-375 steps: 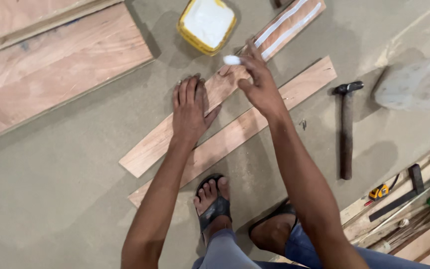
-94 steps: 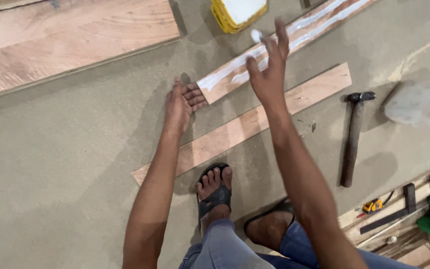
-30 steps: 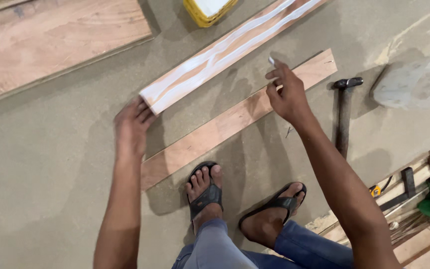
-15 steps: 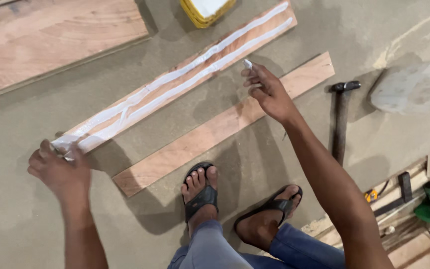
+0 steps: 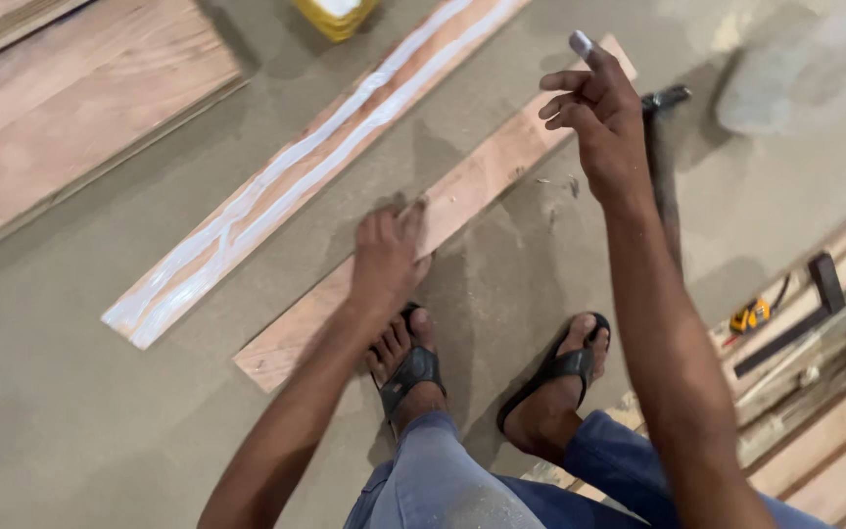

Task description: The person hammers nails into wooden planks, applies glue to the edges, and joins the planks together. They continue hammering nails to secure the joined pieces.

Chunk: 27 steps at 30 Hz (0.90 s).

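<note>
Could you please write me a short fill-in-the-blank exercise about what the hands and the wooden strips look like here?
1. The left hand rests on the bare wooden strip, which has no ____ on it.
2. The right hand is raised in the air with white glue on a ____.
3. The glued strip lies ____ the bare one, on the floor.
4. The hammer lies partly hidden behind the ____ arm.

Missing words: glue; fingertip; beside; right

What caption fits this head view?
Left hand rests on bare wood strip; right hand raised, beside glue-coated strip.
</note>
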Tool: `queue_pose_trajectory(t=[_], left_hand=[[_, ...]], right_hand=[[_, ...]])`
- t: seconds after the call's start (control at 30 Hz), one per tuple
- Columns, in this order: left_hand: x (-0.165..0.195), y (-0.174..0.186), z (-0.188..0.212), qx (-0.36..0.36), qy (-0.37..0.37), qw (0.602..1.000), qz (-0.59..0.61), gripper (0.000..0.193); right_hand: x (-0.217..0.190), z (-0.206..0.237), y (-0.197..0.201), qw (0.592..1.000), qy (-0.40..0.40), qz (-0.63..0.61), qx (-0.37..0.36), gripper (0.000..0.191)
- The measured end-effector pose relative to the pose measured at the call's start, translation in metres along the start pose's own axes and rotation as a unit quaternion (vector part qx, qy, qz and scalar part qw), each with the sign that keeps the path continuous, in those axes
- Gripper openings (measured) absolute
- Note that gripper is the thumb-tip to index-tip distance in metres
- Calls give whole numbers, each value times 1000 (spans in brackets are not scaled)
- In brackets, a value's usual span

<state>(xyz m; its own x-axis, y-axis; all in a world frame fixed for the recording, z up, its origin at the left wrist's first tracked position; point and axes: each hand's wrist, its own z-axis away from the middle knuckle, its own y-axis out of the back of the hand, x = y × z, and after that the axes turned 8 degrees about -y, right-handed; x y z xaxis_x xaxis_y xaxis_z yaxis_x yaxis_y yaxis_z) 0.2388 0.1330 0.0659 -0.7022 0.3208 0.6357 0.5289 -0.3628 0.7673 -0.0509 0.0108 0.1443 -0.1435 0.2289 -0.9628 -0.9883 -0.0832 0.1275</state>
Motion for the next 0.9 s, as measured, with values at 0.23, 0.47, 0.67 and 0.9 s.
queue_pose_trajectory(t=[0.23,0.47,0.67,0.9], left_hand=[[-42,8,-54,-159,-15,873,462,45],[-29,8,-68,-212,225,624,717,53],[-21,8,-71,-218,236,589,742,52],[-24,-1,-65,-168,187,706,662,50]], right_hand=[[53,46,3,977,16,-53,205,80],[57,29,-37,968,-56,219,112,99],[30,37,-63,788,-279,548,2,97],[-1,46,-108,615,-258,737,-104,93]])
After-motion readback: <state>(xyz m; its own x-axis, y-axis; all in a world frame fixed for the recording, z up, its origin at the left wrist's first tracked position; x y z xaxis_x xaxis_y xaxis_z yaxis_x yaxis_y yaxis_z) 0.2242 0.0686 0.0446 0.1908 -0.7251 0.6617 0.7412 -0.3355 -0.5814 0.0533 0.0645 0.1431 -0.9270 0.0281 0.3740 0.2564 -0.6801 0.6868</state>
